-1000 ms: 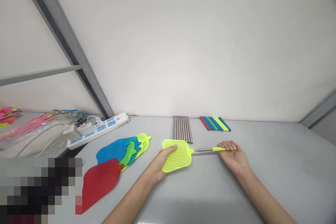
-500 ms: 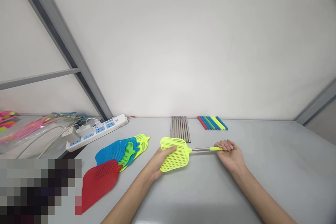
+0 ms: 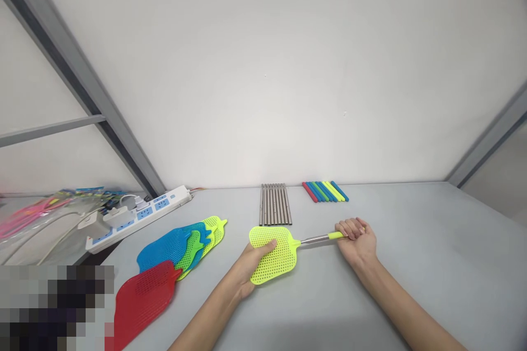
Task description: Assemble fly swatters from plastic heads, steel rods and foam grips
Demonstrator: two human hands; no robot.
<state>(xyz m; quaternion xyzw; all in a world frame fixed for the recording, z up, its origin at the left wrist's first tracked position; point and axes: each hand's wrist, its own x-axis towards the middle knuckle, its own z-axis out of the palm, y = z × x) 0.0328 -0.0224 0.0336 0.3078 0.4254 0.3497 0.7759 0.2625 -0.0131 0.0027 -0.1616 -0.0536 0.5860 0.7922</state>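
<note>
A yellow-green fly swatter [image 3: 275,256] with a perforated head and a metal rod [image 3: 315,239] spans the space between my hands. My left hand [image 3: 250,266] grips the head by its left edge, thumb on top and fingers underneath. My right hand [image 3: 356,238] is wrapped round the yellow-green handle sleeve [image 3: 335,235] at the rod's other end. Part of the sleeve is hidden in the palm. Loose swatter heads lie to the left: a red one [image 3: 146,299], a blue one [image 3: 162,249], a green one [image 3: 193,252] and yellow-green ones [image 3: 216,228], overlapping.
Several metal rods [image 3: 275,205] lie side by side behind the swatter. Coloured handle sleeves [image 3: 325,192] form a row at the back. A white power strip [image 3: 140,219] with plugs stands at the left edge, near bagged pink items [image 3: 31,216]. The wall [image 3: 267,93] rises behind the grey table.
The view has shifted slightly, so table items appear further left. Both hands still grip the swatter, which tilts a little more, its head lower than the handle in the picture.
</note>
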